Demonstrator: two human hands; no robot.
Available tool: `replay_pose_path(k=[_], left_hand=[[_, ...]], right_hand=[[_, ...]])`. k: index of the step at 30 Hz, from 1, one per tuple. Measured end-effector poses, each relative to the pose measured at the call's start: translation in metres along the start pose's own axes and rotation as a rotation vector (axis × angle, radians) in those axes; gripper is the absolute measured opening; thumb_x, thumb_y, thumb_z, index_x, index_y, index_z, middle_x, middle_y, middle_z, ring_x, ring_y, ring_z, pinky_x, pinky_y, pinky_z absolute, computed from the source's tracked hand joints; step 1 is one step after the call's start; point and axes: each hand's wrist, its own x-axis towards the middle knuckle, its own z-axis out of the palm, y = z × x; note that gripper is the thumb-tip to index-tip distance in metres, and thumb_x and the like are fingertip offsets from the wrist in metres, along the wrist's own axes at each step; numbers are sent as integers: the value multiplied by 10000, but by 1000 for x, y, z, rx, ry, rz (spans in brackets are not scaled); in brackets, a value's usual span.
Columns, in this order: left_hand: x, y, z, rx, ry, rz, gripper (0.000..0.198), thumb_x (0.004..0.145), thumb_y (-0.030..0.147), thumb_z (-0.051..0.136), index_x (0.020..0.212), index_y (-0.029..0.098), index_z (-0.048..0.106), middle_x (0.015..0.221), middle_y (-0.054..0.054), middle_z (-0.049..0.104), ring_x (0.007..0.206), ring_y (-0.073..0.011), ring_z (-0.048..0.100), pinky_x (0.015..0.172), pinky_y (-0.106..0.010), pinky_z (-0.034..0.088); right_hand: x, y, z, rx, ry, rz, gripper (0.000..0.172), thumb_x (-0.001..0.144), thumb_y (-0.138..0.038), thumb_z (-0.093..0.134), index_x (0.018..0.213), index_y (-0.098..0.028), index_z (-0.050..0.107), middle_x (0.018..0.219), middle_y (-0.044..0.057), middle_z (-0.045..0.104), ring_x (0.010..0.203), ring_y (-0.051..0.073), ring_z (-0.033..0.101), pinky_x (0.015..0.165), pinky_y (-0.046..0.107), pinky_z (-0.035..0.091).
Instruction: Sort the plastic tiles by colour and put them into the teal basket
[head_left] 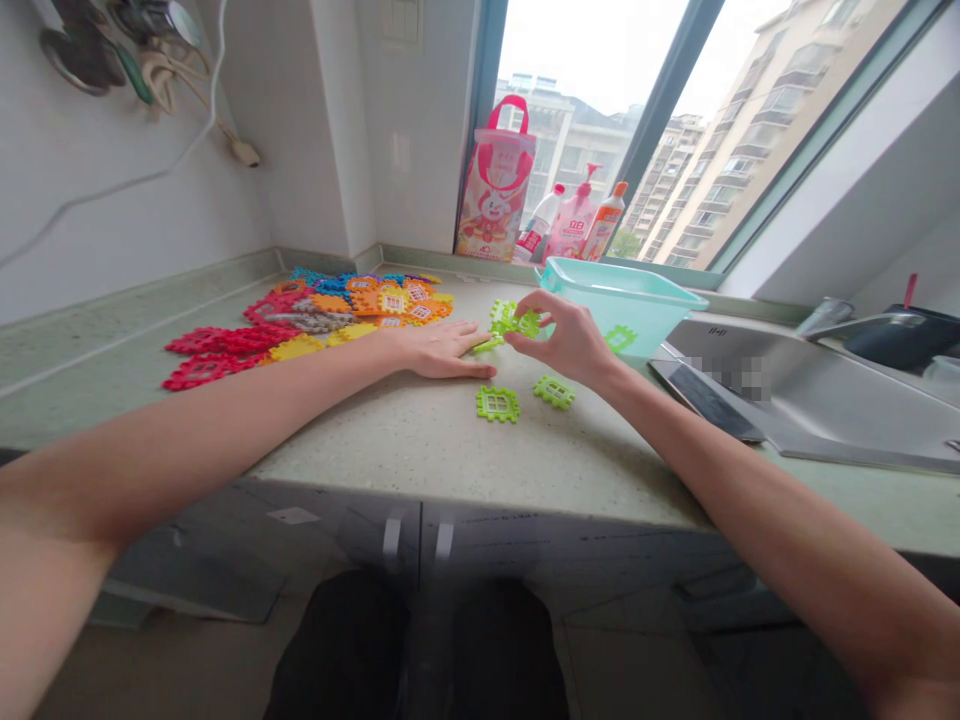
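Note:
My left hand point(439, 350) lies flat on the countertop point(420, 450), fingers stretched out, its fingertips pressing on the edge of a green plastic tile point(487, 344). My right hand point(566, 335) is curled just to the right, thumb and fingers pinching a joined cluster of green interlocking tiles point(512, 319). Two loose green square tiles point(497, 404) point(554, 391) rest on the counter in front of the hands. A heap of red, orange, yellow and blue tiles point(300, 325) is spread out to the left.
A turquoise plastic tub point(637, 300) stands right behind my right hand. A steel sink point(825, 400) is at the right. A pink bag point(496, 185) and bottles point(577, 225) stand on the window ledge. Cables hang on the left wall.

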Motion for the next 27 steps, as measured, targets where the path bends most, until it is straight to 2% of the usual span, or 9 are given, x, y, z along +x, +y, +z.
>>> replay_pose_path(k=[8,13,15,21,27], left_hand=[[1,-2,1,14,8,31,1256,896,1056,276,1845,235,221,1900,-98,162,1752,-405,168,1434,-529,138],[5,-10,4,19,16,23,1285,867,1073,315,1852,258,182,1903,-76,151,1761,-361,155,1439,-494,128],[5,-11,3,25,10,16,1304,860,1077,318,1852,241,182,1905,-80,135,1763,-351,150,1440,-470,122],[4,-9,2,23,9,5,1318,861,1077,312,1848,212,200,1905,-90,137,1759,-367,159,1440,-462,118],[8,-15,5,14,17,28,1269,876,1062,333,1853,270,172,1905,-67,135,1762,-354,152,1439,-490,126]], right_hand=[[-1,6,5,-47,-71,48,259,908,-440,807,1054,-247,715,1112,75,808,988,265,733,915,442,600],[-4,16,9,-54,-356,73,252,897,-433,827,1037,-249,727,1065,69,802,967,264,724,869,416,579],[-5,19,10,-51,-404,64,251,908,-442,822,1039,-250,727,1053,62,792,924,250,708,839,401,563],[-5,21,10,-47,-407,70,265,917,-454,819,1052,-247,722,1043,61,778,890,244,686,829,394,534],[-4,19,14,-62,-399,89,322,915,-504,814,1074,-247,703,1010,51,767,854,234,663,809,373,502]])
